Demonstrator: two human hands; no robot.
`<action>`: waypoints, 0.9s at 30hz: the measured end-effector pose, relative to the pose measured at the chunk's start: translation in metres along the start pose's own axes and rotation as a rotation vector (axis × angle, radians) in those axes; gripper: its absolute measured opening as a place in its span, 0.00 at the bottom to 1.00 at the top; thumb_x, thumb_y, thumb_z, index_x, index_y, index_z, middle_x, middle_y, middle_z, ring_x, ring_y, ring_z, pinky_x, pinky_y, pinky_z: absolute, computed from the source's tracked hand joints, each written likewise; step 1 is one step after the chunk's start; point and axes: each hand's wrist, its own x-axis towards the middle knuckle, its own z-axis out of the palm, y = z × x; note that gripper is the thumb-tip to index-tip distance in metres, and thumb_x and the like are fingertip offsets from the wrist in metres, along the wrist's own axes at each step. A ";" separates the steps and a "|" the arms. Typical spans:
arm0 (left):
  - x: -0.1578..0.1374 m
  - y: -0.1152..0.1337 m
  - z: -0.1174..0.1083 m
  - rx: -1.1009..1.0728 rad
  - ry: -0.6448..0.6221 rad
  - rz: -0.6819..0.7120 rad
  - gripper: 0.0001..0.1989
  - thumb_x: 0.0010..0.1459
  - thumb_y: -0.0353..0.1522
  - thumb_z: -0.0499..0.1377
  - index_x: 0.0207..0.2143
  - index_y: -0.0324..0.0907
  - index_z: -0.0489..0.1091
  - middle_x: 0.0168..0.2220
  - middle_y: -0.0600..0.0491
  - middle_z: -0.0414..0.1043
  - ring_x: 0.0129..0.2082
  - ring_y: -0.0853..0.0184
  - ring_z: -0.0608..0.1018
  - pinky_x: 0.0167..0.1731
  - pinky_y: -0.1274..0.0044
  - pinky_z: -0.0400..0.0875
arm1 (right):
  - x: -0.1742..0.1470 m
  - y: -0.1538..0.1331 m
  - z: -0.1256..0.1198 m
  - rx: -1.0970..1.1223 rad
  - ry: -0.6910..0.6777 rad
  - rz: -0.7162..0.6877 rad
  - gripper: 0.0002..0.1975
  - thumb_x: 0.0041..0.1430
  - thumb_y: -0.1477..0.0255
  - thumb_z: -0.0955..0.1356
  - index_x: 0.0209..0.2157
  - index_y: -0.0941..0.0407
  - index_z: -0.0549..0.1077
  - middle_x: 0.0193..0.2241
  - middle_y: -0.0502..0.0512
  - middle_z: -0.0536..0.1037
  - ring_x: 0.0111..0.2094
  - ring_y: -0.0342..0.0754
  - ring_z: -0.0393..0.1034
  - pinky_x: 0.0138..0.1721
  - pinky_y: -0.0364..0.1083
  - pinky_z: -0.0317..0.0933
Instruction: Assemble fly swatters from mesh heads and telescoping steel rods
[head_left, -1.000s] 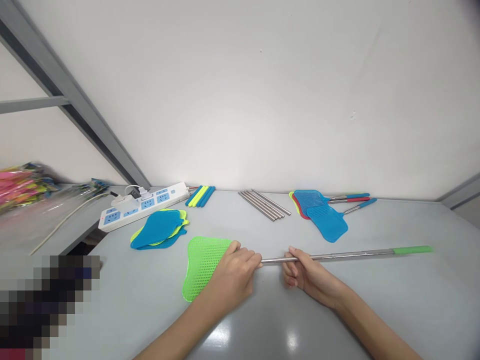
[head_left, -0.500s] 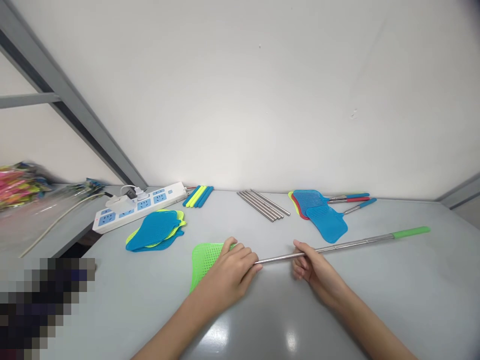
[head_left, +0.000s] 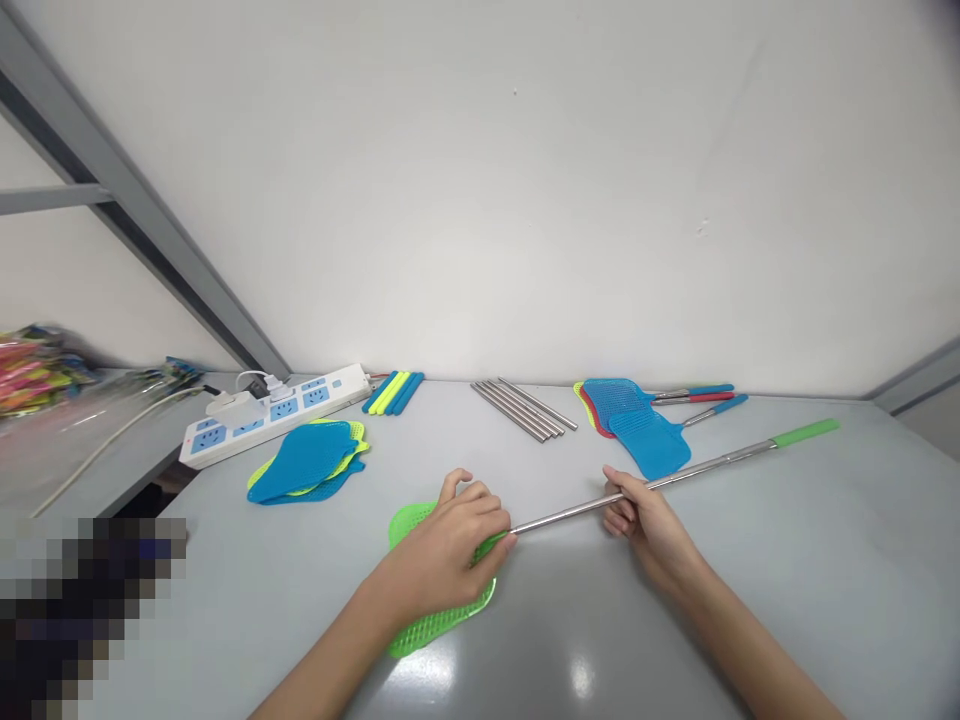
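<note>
Stretched across both hands is a fly swatter with a bright green mesh head (head_left: 439, 628), a long silver telescopic rod (head_left: 562, 514) and a green grip (head_left: 806, 433) at its far right end. My left hand (head_left: 469, 535) is closed where the head's neck meets the rod and hides much of the mesh. Farther right, my right hand (head_left: 637, 510) is closed round the middle of the rod, thumb on top. The rod slants up to the right, extended in several sections.
At the back lie several loose metal rods (head_left: 525, 409), blue and yellow grips (head_left: 394, 392), and swatters with blue heads (head_left: 651, 443). On the left, a stack of mesh heads (head_left: 304, 460) lies beside a white power strip (head_left: 274, 415). Bagged colourful items (head_left: 45, 370) are far left.
The swatter has turned: its grip end is higher and its head shows more below my left hand. My right hand has moved slightly right along the rod.
</note>
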 end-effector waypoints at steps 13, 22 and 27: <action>0.001 0.006 0.008 -0.036 -0.041 0.020 0.12 0.56 0.29 0.44 0.19 0.41 0.54 0.18 0.58 0.56 0.24 0.71 0.61 0.37 0.72 0.53 | 0.003 -0.010 -0.012 -0.015 0.072 -0.099 0.23 0.48 0.61 0.65 0.10 0.55 0.52 0.10 0.44 0.49 0.13 0.39 0.46 0.17 0.44 0.46; 0.001 0.010 0.012 -0.026 -0.053 0.026 0.14 0.58 0.29 0.43 0.20 0.41 0.54 0.19 0.58 0.58 0.24 0.71 0.61 0.36 0.72 0.52 | 0.016 -0.021 -0.028 0.461 -0.014 0.010 0.08 0.50 0.72 0.64 0.19 0.56 0.64 0.19 0.49 0.62 0.22 0.42 0.60 0.27 0.45 0.59; 0.001 0.008 0.013 -0.007 -0.080 0.018 0.14 0.58 0.30 0.43 0.20 0.41 0.55 0.19 0.58 0.58 0.24 0.71 0.62 0.36 0.72 0.52 | 0.018 -0.027 -0.035 0.673 -0.081 0.085 0.09 0.50 0.78 0.61 0.19 0.56 0.59 0.16 0.45 0.53 0.16 0.38 0.51 0.19 0.42 0.53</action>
